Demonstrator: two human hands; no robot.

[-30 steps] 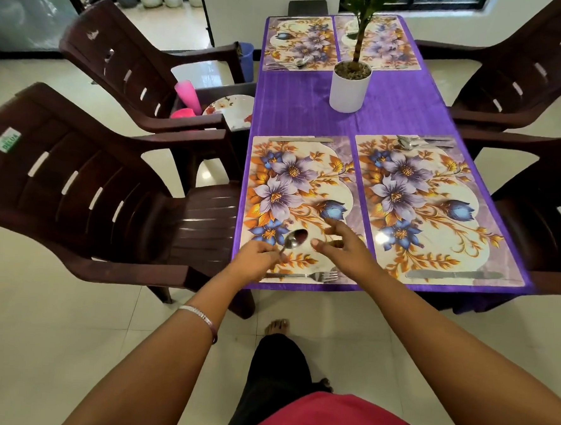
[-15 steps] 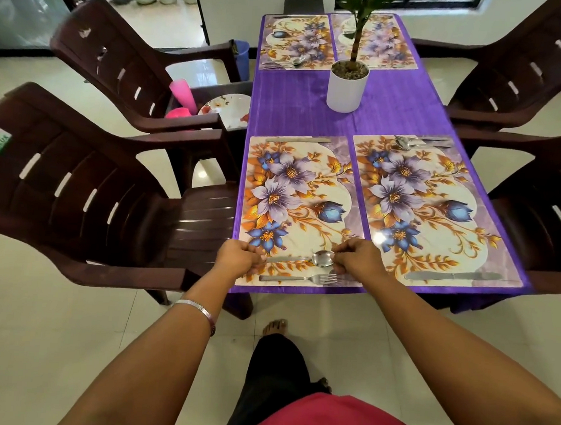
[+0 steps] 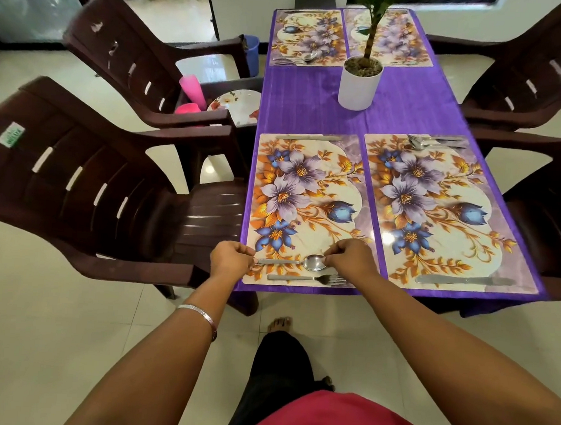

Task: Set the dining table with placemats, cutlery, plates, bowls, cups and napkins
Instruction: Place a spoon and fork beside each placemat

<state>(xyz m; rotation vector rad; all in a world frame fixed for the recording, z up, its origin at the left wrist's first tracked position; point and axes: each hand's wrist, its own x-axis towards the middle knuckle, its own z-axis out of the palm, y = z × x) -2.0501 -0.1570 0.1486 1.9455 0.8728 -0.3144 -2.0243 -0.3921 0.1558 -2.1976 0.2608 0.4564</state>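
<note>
Left hand (image 3: pixel 231 261): fingers curled, pinching the handle end of a spoon (image 3: pixel 297 262). Right hand (image 3: pixel 352 256): fingertips pinched at the spoon's bowl end. Both hands hold the one spoon, which lies level along the near edge of the near-left placemat (image 3: pixel 305 207); whether it rests fully on the mat cannot be told.

Just beside the spoon, on the side nearer the person, a fork (image 3: pixel 308 278) lies parallel to it on the same mat. A knife (image 3: pixel 310 137) lies along that mat's far edge.

Near-right placemat (image 3: pixel 437 208): a knife (image 3: pixel 464 280) at the near edge, a cluster of cutlery (image 3: pixel 431 142) at the far edge. Two further mats sit at the far end of the table (image 3: pixel 410 105), the left one carrying cutlery; the right one is partly hidden by a potted plant (image 3: pixel 360 82) standing mid-table.

Stock not yet laid: plates (image 3: pixel 238 106) and pink cups (image 3: pixel 191 88) sit in a container on the far-left chair. No napkins or bowls can be made out.

Assessment: the cutlery step is in hand, specifically squaring the spoon against the fork. Next move calls for both hands to let go without disturbing the alignment, then a reach well left to the chair for plates. Risk: the mat looks glossy, so cutlery may slide if nudged.
</note>
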